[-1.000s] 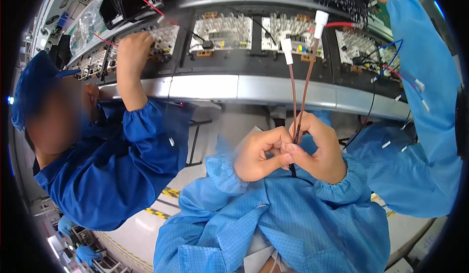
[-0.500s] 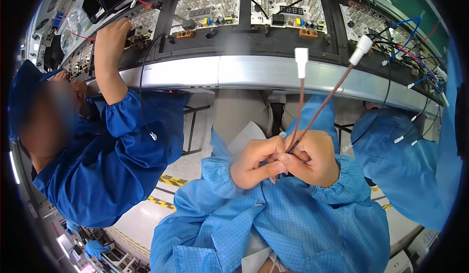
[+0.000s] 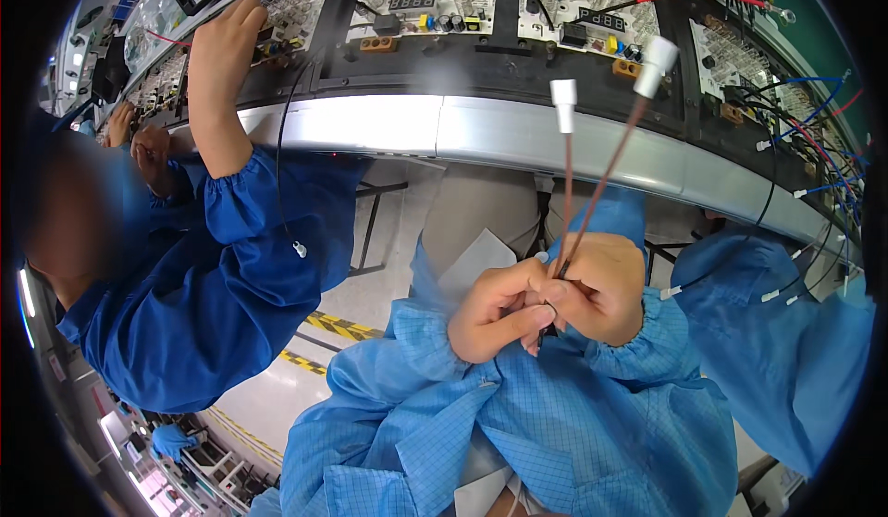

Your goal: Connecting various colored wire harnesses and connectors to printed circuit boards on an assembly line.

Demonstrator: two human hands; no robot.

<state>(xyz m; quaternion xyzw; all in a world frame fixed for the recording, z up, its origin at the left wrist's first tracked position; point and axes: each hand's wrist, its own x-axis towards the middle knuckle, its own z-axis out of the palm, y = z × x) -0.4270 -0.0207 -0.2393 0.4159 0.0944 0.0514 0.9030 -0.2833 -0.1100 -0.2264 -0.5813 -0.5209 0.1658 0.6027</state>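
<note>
Workbench with circuit boards is seen beyond the grip. Where left hand and right hand meet, brown wires are pinched snugly, probably so the pair can be steadied (lower ends can't really be made out, tbh). White connectors are held out past the grip, clear of the fingers.

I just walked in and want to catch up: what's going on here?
The person's left hand and right hand meet above the lap, pinching two brown wires. The wires' white connectors point up, plugged into nothing. Beyond the metal rail lie circuit boards. At the left, a co-worker's hand is at another board.
</note>
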